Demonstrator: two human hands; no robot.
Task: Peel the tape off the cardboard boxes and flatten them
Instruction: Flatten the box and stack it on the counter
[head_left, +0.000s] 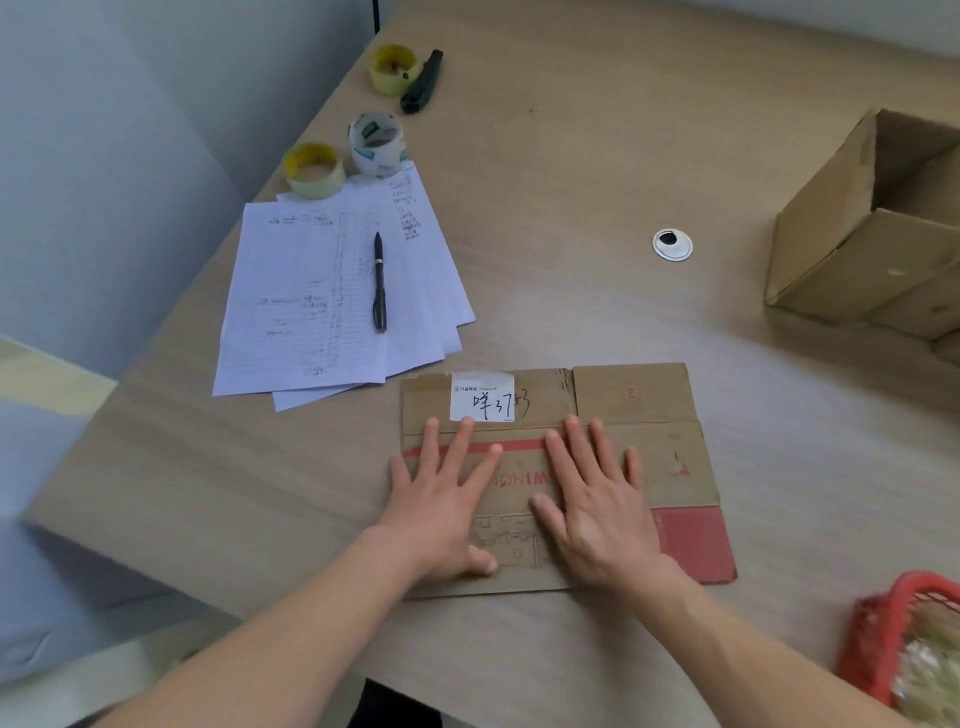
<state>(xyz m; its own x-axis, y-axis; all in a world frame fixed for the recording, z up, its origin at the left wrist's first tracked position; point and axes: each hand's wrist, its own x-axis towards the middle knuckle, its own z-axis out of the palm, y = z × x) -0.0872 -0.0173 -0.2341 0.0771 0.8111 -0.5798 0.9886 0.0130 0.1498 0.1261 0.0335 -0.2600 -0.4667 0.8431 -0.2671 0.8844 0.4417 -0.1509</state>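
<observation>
A flattened cardboard box (670, 462) with red print and a white label (482, 396) lies on the wooden table near its front edge. My left hand (441, 504) presses flat on the box's left part, fingers spread and straight. Beside it my right hand (597, 509) presses flat on the middle, fingers straight, pointing away from me. A second cardboard box (857, 234) stands open and upright at the far right of the table.
Sheets of lined paper (311, 301) with a black pen (379, 283) lie at the left. Behind them sit three tape rolls (375, 143) and a dark utility knife (422, 83). A cable grommet (672, 244) is mid-table. A red basket (883, 649) stands at the front right.
</observation>
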